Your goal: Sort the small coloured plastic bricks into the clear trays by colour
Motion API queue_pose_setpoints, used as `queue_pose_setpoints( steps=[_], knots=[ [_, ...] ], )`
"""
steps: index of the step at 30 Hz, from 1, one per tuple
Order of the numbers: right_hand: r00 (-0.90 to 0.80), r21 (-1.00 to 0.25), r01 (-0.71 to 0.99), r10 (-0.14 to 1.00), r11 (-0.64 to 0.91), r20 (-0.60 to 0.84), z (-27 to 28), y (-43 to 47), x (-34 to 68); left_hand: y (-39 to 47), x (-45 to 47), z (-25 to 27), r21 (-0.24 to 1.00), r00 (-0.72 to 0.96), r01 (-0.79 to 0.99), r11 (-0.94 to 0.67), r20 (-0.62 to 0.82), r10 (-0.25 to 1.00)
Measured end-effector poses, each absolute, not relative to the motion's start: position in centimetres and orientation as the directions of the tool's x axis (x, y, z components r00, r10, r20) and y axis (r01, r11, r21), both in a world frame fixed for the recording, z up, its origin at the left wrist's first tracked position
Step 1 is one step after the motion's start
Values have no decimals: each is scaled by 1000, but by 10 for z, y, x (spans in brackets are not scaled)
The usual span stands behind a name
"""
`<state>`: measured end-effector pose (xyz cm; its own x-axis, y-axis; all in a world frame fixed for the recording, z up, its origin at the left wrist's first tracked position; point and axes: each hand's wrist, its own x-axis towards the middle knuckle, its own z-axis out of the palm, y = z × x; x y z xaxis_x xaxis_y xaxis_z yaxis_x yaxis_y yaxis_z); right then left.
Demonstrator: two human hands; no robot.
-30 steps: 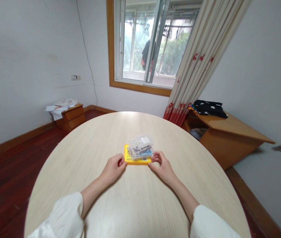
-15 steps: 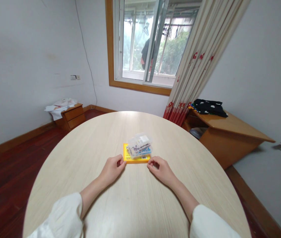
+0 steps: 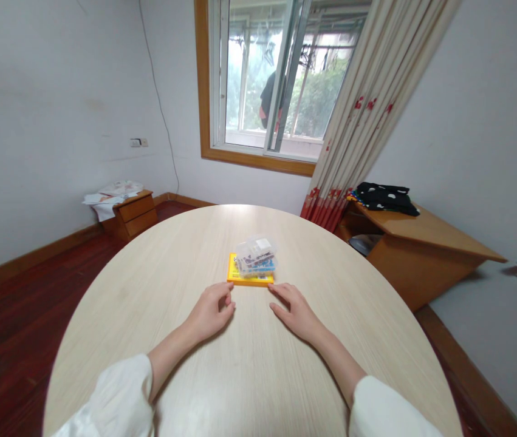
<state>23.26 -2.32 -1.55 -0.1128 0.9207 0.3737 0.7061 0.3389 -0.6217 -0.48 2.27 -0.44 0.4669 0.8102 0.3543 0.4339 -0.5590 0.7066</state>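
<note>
A flat yellow box lies on the round table in front of me. On top of it rests a clear plastic case, slightly askew, with small dark and blue things inside that I cannot make out. My left hand lies at the box's near left corner, its index fingertip at the edge and its thumb apart. At the near right corner, my right hand has its fingers stretched out and fingertips touching or very close to the box. Neither hand grips anything.
A small wooden drawer cabinet with papers on it stands at the back left. To the right is a wooden desk bearing folded black cloth. A long curtain hangs beside the window.
The yellow box and the clear case on it have slid a little away from me. My fingers have loosened and straightened; both hands stay near the same spot.
</note>
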Motion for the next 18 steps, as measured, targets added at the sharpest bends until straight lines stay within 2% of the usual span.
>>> queue_pose_setpoints(
  steps=[8, 18],
  knots=[
    [-122, -604, 726, 926, 329, 357, -20, -23, 234, 22, -5, -6, 657, 513, 428, -620, 388, 766],
    [-120, -608, 721, 924, 333, 363, -16, -24, 232, 25, -6, -8, 698, 419, 401, -594, 437, 796]
  ],
)
